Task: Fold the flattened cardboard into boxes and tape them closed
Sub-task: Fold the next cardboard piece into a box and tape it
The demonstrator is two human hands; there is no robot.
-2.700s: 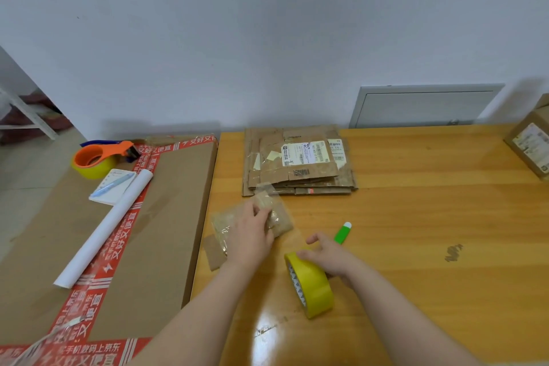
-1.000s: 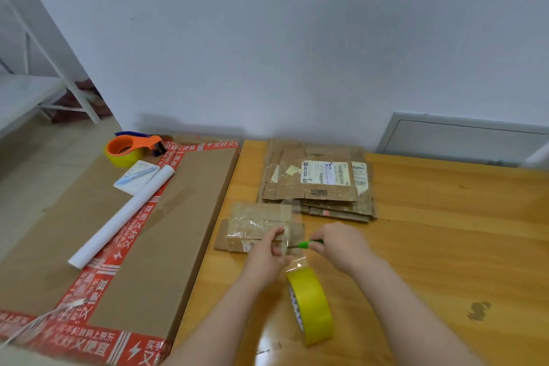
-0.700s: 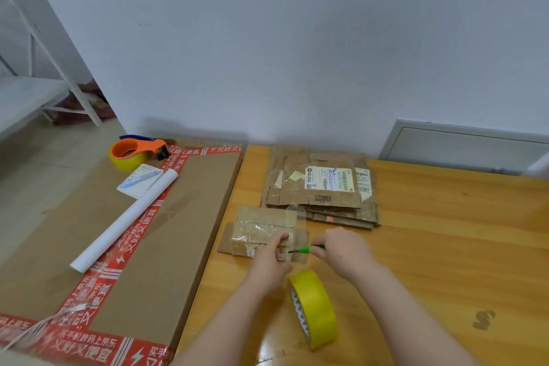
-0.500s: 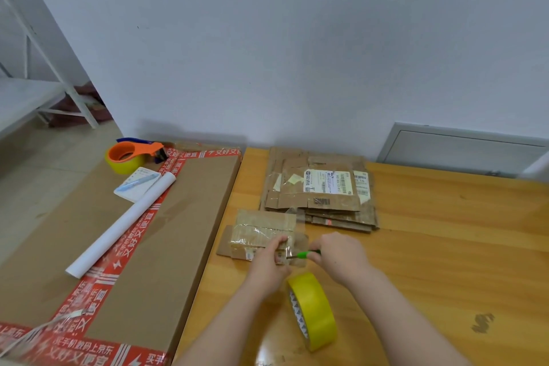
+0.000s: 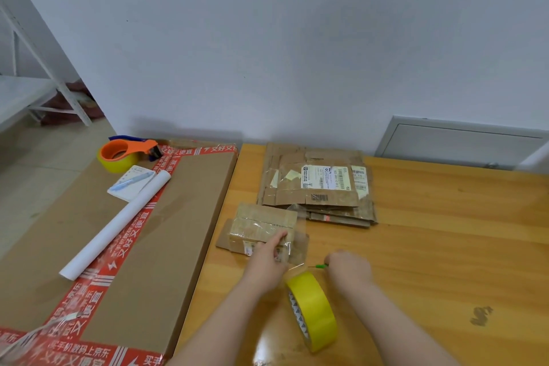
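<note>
Now small box (image 5: 261, 229) sits near table (image 5: 430, 232) edge w/ left hand (image 5: 266, 261) pressing straight fingers (image 5: 279, 238) on its taped top, right hand (image 5: 349, 269) gripping green cutter (image 5: 320, 266); prob. light, crushable cardboard, so hold by corners.

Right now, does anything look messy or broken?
Yes. The stack of flattened brown cardboard by the wall looks worn and creased, with old labels and tape scraps. A dark scuff marks the orange wooden table on the right.
</note>
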